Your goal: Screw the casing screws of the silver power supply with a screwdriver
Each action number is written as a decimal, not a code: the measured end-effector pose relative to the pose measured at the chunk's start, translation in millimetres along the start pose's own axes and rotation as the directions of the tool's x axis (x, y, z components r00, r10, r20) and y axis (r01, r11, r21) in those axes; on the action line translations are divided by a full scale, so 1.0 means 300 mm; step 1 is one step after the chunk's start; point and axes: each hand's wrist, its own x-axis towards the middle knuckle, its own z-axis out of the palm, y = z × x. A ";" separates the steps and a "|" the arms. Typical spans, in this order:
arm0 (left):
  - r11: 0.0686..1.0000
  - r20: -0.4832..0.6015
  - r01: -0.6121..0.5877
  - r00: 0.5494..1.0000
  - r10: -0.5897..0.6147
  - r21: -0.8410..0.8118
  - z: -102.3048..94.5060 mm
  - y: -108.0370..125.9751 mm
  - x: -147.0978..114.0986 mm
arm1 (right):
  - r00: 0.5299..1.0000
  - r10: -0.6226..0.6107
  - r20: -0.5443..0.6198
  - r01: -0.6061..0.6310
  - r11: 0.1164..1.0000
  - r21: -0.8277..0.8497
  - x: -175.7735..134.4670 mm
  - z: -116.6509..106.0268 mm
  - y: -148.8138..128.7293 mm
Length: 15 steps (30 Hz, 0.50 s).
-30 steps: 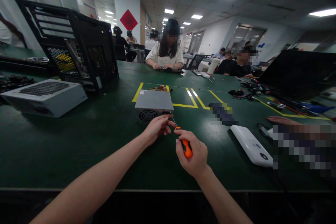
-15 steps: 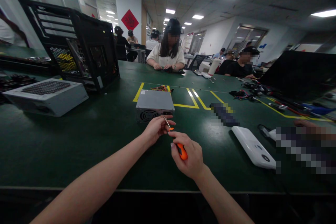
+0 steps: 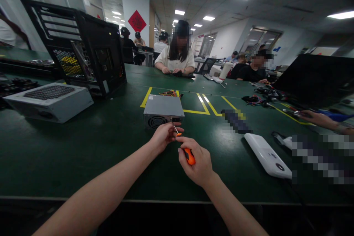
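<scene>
In the middle of the green table lies a grey power supply unit [image 3: 163,106], its fan grille and socket side facing me. My right hand [image 3: 197,162] is closed round the orange and black handle of a screwdriver [image 3: 190,156]. The thin metal shaft points up and left toward the unit's socket side. Close against that side, my left hand [image 3: 163,136] has its fingers bent around the shaft's front end. What its fingertips pinch, if anything, is hidden. Coloured cables [image 3: 169,93] lie behind the unit.
A second power supply unit [image 3: 69,105] and an open black computer case [image 3: 102,55] stand at the left. On the right are a white elongated device [image 3: 267,155], tangled cables [image 3: 254,99] and a co-worker's hand [image 3: 318,118]. Another person [image 3: 177,53] sits across the table.
My right hand and the screwdriver have shifted slightly left and up. The left hand has barely moved. At the right, a co-worker's hand has moved up toward the tools.
</scene>
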 end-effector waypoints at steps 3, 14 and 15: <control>0.999 -0.051 -0.024 0.998 0.026 0.041 -0.002 0.001 -0.001 | 1.000 0.013 0.013 -0.013 0.999 -0.038 0.001 -0.001 -0.002; 1.000 -0.119 -0.013 0.993 0.011 -0.012 0.005 0.021 -0.009 | 0.998 -0.060 0.028 0.063 0.994 -0.086 0.000 -0.014 -0.006; 1.000 -0.122 -0.012 0.993 0.010 -0.017 0.006 0.022 -0.009 | 0.998 -0.062 0.030 0.064 0.994 -0.084 0.000 -0.014 -0.006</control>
